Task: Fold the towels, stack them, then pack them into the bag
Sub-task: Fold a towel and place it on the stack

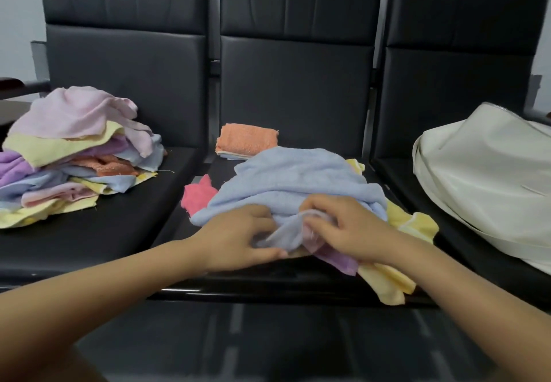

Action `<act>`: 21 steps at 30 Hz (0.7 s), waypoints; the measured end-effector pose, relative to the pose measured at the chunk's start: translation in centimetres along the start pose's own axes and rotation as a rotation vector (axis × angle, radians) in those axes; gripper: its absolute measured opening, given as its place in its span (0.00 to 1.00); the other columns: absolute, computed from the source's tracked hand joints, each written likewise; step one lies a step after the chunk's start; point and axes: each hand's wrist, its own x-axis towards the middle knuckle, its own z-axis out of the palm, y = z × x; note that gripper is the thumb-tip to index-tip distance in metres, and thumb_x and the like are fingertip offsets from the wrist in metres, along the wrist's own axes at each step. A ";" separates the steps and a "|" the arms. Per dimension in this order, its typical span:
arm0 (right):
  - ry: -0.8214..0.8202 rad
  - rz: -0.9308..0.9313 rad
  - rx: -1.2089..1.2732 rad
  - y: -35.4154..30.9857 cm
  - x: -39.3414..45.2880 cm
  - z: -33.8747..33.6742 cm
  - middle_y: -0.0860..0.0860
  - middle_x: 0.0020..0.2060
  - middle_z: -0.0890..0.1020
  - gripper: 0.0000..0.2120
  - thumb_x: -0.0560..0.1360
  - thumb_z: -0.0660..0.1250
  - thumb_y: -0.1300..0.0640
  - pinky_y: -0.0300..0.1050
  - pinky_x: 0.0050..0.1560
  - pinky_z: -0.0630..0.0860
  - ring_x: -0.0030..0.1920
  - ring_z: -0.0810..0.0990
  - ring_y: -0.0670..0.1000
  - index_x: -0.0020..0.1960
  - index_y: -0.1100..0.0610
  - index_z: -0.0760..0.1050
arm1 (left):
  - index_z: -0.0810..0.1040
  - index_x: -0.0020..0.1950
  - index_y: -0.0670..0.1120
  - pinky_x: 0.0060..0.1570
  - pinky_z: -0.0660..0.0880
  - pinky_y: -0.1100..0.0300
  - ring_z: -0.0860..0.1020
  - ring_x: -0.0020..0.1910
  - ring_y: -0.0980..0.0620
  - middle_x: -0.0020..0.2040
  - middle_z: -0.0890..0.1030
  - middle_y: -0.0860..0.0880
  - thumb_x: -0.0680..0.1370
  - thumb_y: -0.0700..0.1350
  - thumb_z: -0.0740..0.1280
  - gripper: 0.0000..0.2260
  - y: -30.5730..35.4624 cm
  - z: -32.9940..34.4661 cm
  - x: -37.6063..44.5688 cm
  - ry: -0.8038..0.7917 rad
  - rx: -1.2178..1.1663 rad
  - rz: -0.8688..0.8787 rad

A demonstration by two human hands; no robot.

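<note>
A black padded bench [125, 232] spans the frame. At right on it lies a cream bag [489, 179]; at left a loose heap of pastel towels [74, 149]. At centre a rumpled blue towel [292, 179] tops a smaller pile, with a folded orange towel [247, 140] just behind. The left hand [238, 235] and right hand [354, 226] both pinch the blue towel's near edge, fingers curled into the cloth.

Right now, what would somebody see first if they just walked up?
Probably the two hands, left hand and right hand, pinching a blue towel on the middle seat. Next, the big colourful towel pile on the left seat and the white bag on the right.
</note>
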 end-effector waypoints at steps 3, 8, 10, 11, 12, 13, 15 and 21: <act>0.226 0.021 0.119 -1.0 2.4 -2.1 0.43 0.40 0.81 0.08 0.80 0.63 0.57 0.30 0.49 0.71 0.44 0.77 0.37 0.45 0.47 0.76 | 0.68 0.31 0.54 0.34 0.68 0.63 0.72 0.32 0.59 0.31 0.73 0.57 0.73 0.63 0.57 0.16 0.9 -1.6 2.5 0.119 -0.167 -0.123; 0.341 0.060 0.254 -0.4 5.2 -3.9 0.43 0.35 0.79 0.11 0.77 0.65 0.64 0.30 0.42 0.70 0.38 0.75 0.38 0.38 0.52 0.77 | 0.69 0.33 0.41 0.32 0.63 0.64 0.66 0.30 0.59 0.27 0.68 0.56 0.81 0.44 0.61 0.17 1.0 -4.3 5.9 0.296 -0.354 -0.183; 0.369 0.078 0.248 0.2 5.9 -4.1 0.43 0.35 0.80 0.11 0.77 0.65 0.64 0.29 0.43 0.71 0.38 0.75 0.37 0.38 0.52 0.77 | 0.75 0.38 0.40 0.36 0.67 0.60 0.69 0.32 0.59 0.30 0.74 0.53 0.81 0.40 0.61 0.12 0.5 -4.9 6.7 0.287 -0.285 -0.218; 0.374 0.089 0.236 0.4 6.1 -4.1 0.43 0.36 0.80 0.10 0.77 0.64 0.63 0.29 0.43 0.71 0.39 0.76 0.37 0.39 0.53 0.78 | 0.75 0.38 0.42 0.37 0.67 0.58 0.70 0.33 0.57 0.31 0.75 0.52 0.80 0.39 0.61 0.11 0.0 -5.1 6.9 0.266 -0.240 -0.245; 0.373 0.100 0.209 0.6 6.3 -4.1 0.43 0.37 0.80 0.09 0.77 0.64 0.63 0.30 0.43 0.71 0.39 0.76 0.37 0.40 0.54 0.78 | 0.74 0.36 0.44 0.36 0.66 0.57 0.69 0.33 0.56 0.31 0.73 0.52 0.79 0.38 0.61 0.11 -0.5 -5.1 7.2 0.236 -0.199 -0.282; 0.366 0.114 0.167 0.9 6.4 -4.2 0.43 0.37 0.80 0.08 0.76 0.65 0.62 0.32 0.44 0.72 0.40 0.76 0.38 0.41 0.54 0.79 | 0.71 0.35 0.45 0.36 0.65 0.56 0.67 0.32 0.54 0.30 0.71 0.52 0.78 0.38 0.61 0.12 -1.0 -5.2 7.4 0.204 -0.163 -0.314; 0.335 0.140 0.071 1.4 6.4 -4.4 0.44 0.38 0.81 0.06 0.76 0.66 0.59 0.36 0.46 0.72 0.42 0.78 0.41 0.41 0.53 0.79 | 0.68 0.34 0.46 0.36 0.65 0.55 0.67 0.32 0.52 0.30 0.70 0.52 0.77 0.39 0.61 0.12 -1.8 -5.4 7.6 0.144 -0.092 -0.360; 0.181 0.196 -0.047 3.1 5.2 -5.8 0.46 0.37 0.82 0.06 0.74 0.69 0.53 0.43 0.45 0.74 0.41 0.79 0.45 0.39 0.54 0.81 | 0.72 0.32 0.45 0.35 0.68 0.52 0.69 0.33 0.48 0.31 0.74 0.46 0.75 0.43 0.59 0.11 -5.2 -6.8 6.3 0.093 0.116 -0.460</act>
